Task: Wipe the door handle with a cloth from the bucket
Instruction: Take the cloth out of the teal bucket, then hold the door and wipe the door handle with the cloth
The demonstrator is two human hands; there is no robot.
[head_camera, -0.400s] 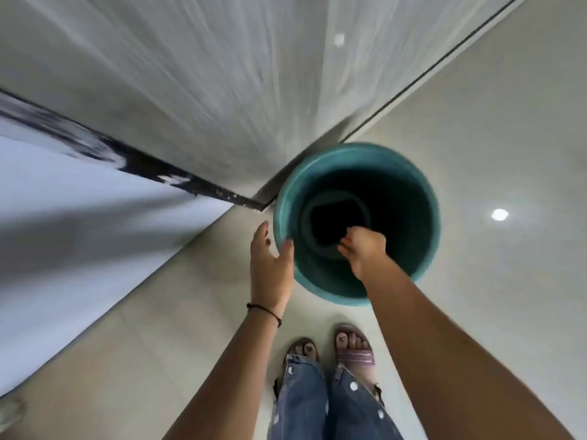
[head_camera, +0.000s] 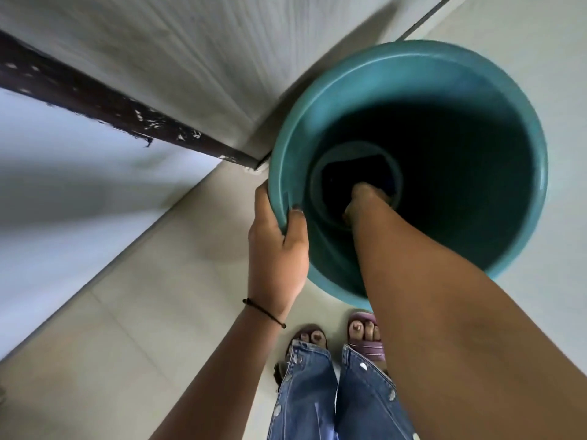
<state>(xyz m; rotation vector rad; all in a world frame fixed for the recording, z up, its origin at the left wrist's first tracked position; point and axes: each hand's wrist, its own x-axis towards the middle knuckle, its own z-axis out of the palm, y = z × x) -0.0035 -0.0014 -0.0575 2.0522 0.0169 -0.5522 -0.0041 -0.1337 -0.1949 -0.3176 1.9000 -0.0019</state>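
A tall teal bucket stands on the tiled floor in front of my feet. A dark cloth lies flat at its bottom. My left hand grips the bucket's near left rim, thumb inside and fingers outside. My right hand is deep inside the bucket, down on the dark cloth at the bottom. Its fingers are curled against the cloth, but I cannot make out whether they hold it. The door handle is out of view.
A grey wall or door panel rises behind the bucket, with a dark chipped strip along its lower left. A pale blue surface is at the left. My sandalled feet stand just below the bucket.
My head has lowered, so the bucket looks much bigger. My left hand has closed on the rim. My right hand has gone from the bucket's mouth down to the cloth at the bottom.
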